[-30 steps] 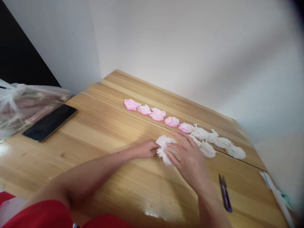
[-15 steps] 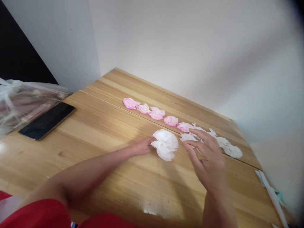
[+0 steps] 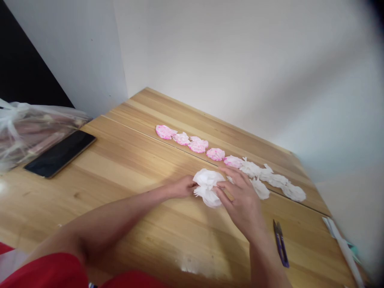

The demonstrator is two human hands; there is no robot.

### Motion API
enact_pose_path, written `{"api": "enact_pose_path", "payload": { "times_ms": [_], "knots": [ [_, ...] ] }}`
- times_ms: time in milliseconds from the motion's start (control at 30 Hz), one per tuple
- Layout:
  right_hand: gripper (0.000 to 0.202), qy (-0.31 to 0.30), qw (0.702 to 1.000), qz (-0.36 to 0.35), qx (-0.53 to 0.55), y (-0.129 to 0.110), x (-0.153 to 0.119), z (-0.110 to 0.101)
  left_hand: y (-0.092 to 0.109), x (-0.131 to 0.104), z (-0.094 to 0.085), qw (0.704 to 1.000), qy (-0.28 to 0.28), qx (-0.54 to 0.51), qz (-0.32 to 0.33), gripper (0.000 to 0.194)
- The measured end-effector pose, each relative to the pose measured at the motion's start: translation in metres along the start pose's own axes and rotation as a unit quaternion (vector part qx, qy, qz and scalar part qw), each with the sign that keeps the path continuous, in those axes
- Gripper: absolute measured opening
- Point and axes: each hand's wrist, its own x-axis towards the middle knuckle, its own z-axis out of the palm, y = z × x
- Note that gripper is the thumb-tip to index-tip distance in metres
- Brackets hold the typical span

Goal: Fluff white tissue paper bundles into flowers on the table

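Note:
My left hand [image 3: 183, 186] is closed on the left side of a white tissue-paper flower [image 3: 207, 178], holding it above the table. The flower's thin layers are fanned out, with a fold across the middle. My right hand [image 3: 241, 198] reaches in from the right, its thumb and forefinger pinched at the flower's right edge, the other fingers loosely curved. Behind this hand lies another white paper flower [image 3: 261, 189], partly hidden by it. Purple-handled thread snips [image 3: 281, 244] lie on the table to the right of my right forearm.
A row of pink-tipped paper flowers [image 3: 198, 145] runs into white paper flowers [image 3: 277, 180] along the back of the wooden table [image 3: 120, 160]. At left are a black phone [image 3: 61, 154] and a clear plastic bag [image 3: 36, 128]. White strips [image 3: 342, 248] lie at the right edge.
My right hand has moved left and closed its fingertips on the white paper flower. The snips and the loose white flower behind the hand have come into clearer view.

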Motion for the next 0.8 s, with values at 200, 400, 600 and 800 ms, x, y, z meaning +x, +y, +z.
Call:
{"api": "enact_pose_path", "payload": {
  "times_ms": [200,400,600,800],
  "knots": [
    [0.011,-0.010,1.000,-0.008,0.021,-0.004,0.002,-0.007,-0.002,0.000,0.001,1.000,0.000,-0.029,-0.005,0.018],
    [0.007,0.064,0.997,0.022,0.036,0.001,-0.002,-0.022,-0.002,0.001,0.004,0.997,0.026,-0.062,-0.049,0.013],
    [0.010,0.025,0.999,0.025,0.037,0.001,-0.001,-0.012,0.004,-0.001,0.002,0.998,0.033,-0.054,-0.016,0.009],
    [0.011,-0.038,0.999,0.005,0.006,-0.001,0.001,0.002,0.008,-0.002,0.001,0.999,0.040,0.016,0.001,0.011]
  ]
}}
